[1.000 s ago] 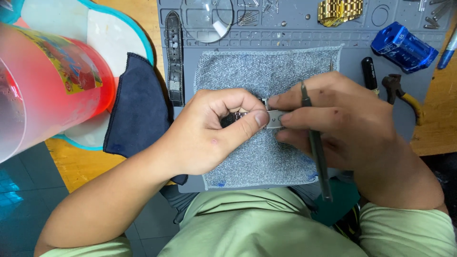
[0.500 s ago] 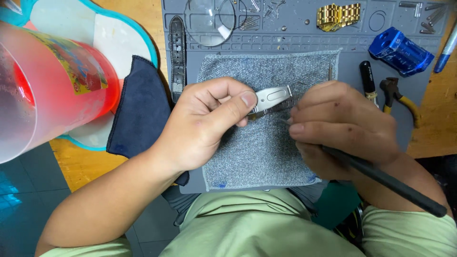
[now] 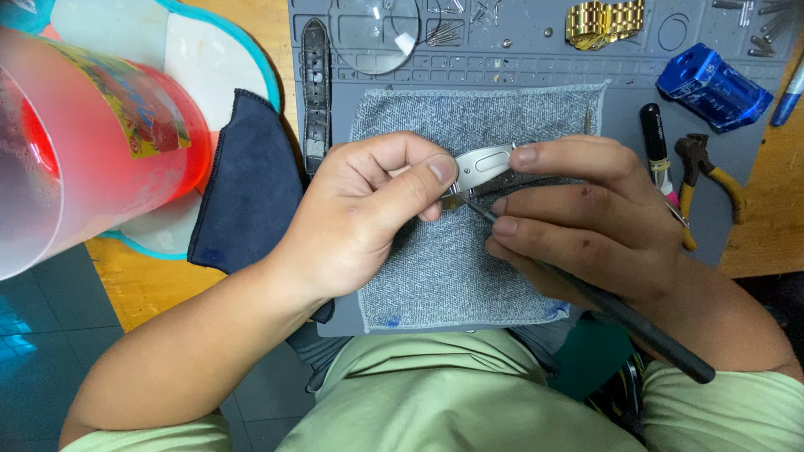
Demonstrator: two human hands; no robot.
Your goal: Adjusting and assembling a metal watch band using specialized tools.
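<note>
My left hand (image 3: 368, 209) pinches a small silver metal clasp piece (image 3: 483, 165) between thumb and fingers, just above a grey cloth pad (image 3: 435, 268). My right hand (image 3: 586, 218) touches the clasp's right end with the index finger and holds a thin black tool (image 3: 620, 318). The tool's tip points at the underside of the clasp, near my left thumb. Both hands hover over the middle of the pad, which lies on a grey work mat (image 3: 519, 59).
A red translucent jug (image 3: 92, 159) stands at the left beside a dark blue cloth (image 3: 247, 184). A black strap (image 3: 316, 92), a magnifying lens (image 3: 377, 33), a gold bracelet (image 3: 605, 21), a blue block (image 3: 712, 84), a screwdriver (image 3: 656, 142) and yellow-handled pliers (image 3: 708, 180) lie around the mat.
The right hand moved back to the clasp and swung the black tool so its tip meets the piece. The left hand kept hold of the clasp.
</note>
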